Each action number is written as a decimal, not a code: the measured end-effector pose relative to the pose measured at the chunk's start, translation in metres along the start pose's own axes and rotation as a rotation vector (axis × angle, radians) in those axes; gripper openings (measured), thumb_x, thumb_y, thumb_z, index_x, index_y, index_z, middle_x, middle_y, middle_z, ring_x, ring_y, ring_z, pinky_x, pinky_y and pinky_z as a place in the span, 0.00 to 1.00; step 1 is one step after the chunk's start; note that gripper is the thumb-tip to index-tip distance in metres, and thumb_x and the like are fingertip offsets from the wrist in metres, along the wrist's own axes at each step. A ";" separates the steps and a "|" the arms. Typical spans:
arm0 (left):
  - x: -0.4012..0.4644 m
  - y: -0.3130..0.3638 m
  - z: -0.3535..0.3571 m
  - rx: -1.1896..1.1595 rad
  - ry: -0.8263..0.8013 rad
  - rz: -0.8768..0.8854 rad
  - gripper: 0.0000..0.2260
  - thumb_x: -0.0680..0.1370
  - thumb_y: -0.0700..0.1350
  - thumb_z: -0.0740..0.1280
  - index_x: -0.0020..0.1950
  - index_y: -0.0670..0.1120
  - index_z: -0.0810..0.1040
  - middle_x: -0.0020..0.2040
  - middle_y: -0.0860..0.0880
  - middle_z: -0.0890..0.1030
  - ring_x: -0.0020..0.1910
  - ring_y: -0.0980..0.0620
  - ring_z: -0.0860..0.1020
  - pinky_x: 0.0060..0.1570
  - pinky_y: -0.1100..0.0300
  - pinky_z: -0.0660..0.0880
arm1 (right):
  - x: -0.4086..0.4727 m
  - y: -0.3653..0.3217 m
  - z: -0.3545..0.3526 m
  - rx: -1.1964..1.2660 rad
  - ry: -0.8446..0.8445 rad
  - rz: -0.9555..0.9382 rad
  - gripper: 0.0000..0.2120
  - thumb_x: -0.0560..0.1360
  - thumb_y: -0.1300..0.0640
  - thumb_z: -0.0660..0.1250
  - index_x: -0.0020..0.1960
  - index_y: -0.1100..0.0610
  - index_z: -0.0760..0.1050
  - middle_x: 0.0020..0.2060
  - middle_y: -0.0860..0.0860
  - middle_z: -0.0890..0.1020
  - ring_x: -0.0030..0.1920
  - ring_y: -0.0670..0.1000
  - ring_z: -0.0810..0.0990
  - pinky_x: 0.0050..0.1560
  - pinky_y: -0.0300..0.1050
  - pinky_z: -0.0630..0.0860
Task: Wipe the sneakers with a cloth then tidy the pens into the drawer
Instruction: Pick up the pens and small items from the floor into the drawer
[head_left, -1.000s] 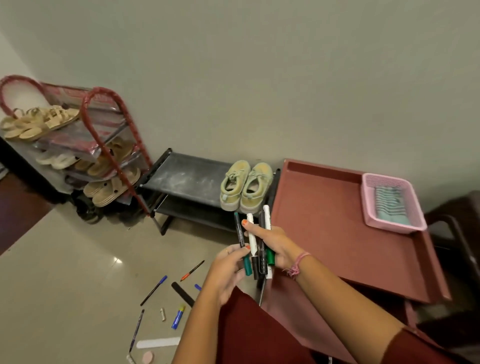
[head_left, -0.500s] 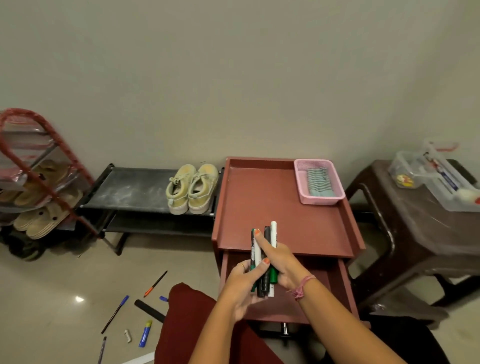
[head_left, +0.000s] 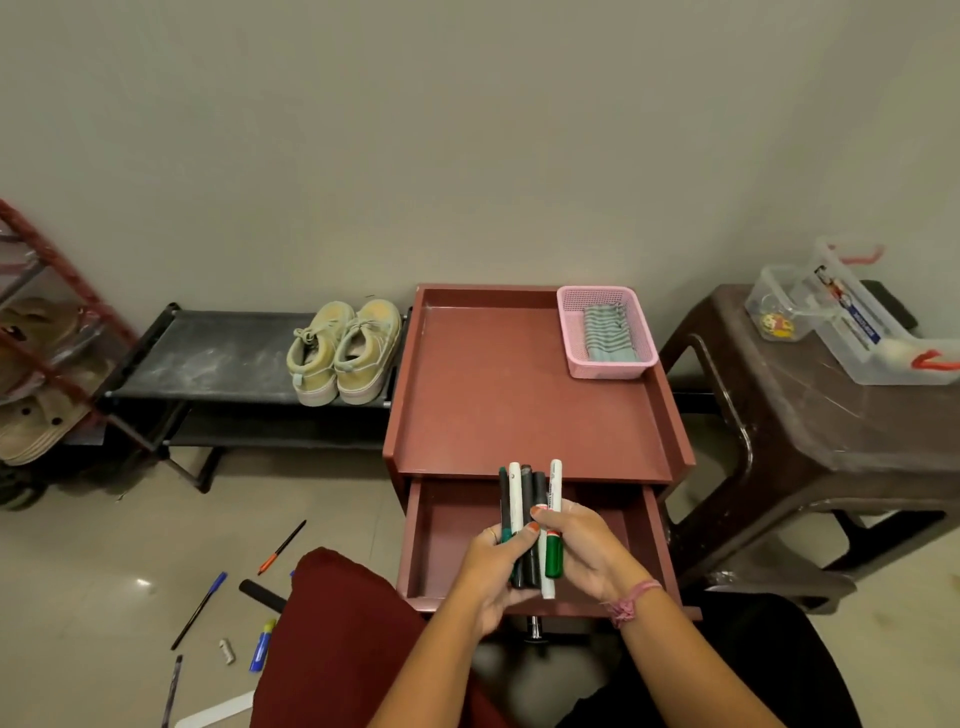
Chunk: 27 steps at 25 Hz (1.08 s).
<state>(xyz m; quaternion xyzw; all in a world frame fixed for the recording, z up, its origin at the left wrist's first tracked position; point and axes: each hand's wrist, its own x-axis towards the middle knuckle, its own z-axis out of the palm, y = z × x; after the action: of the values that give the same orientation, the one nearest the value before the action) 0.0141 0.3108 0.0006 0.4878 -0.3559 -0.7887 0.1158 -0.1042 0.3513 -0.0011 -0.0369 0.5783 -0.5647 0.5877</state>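
Observation:
Both hands hold a bundle of markers (head_left: 530, 499) upright over the open drawer (head_left: 441, 540) of a reddish-brown side table (head_left: 483, 395). My left hand (head_left: 493, 566) grips the bundle's lower end from the left; my right hand (head_left: 582, 551) grips it from the right. The drawer's visible floor is bare. A pair of pale green sneakers (head_left: 345, 351) stands on a low black rack (head_left: 218, 353) left of the table. A striped cloth (head_left: 608, 332) lies in a pink basket (head_left: 571, 332) at the table's back right corner.
Several pens lie on the tiled floor at lower left, among them a blue pen (head_left: 200, 610), an orange-tipped pen (head_left: 283, 546) and a blue highlighter (head_left: 261, 644). A red shoe rack with sandals (head_left: 47, 364) stands far left. A brown stool (head_left: 831, 415) carries clear boxes (head_left: 872, 317).
The view has swung right and centred on the side table. Both hands, still gripping the markers, have come from beside the table to over the open drawer.

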 end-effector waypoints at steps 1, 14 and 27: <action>0.004 -0.005 0.000 0.010 0.000 -0.015 0.07 0.77 0.43 0.70 0.52 0.43 0.77 0.46 0.44 0.84 0.46 0.46 0.83 0.44 0.49 0.81 | 0.004 0.006 -0.005 0.000 0.005 0.007 0.11 0.78 0.68 0.60 0.59 0.70 0.73 0.54 0.70 0.78 0.49 0.62 0.80 0.56 0.57 0.77; 0.051 -0.045 -0.012 0.082 0.018 -0.074 0.08 0.79 0.42 0.68 0.56 0.41 0.76 0.48 0.42 0.81 0.46 0.46 0.82 0.43 0.49 0.81 | 0.039 0.048 -0.041 0.164 0.090 0.116 0.11 0.78 0.63 0.61 0.60 0.64 0.74 0.52 0.62 0.82 0.50 0.56 0.82 0.56 0.51 0.78; 0.083 -0.068 -0.039 -0.077 0.177 -0.084 0.05 0.80 0.43 0.65 0.52 0.43 0.77 0.44 0.43 0.82 0.43 0.48 0.80 0.44 0.53 0.79 | 0.058 0.089 -0.088 0.119 0.324 0.284 0.07 0.81 0.55 0.59 0.57 0.55 0.68 0.27 0.49 0.71 0.27 0.45 0.68 0.28 0.39 0.71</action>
<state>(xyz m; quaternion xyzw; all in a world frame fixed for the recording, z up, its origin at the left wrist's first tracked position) 0.0173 0.2980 -0.1131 0.5650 -0.2930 -0.7599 0.1323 -0.1302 0.3963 -0.1289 0.1712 0.6301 -0.5079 0.5618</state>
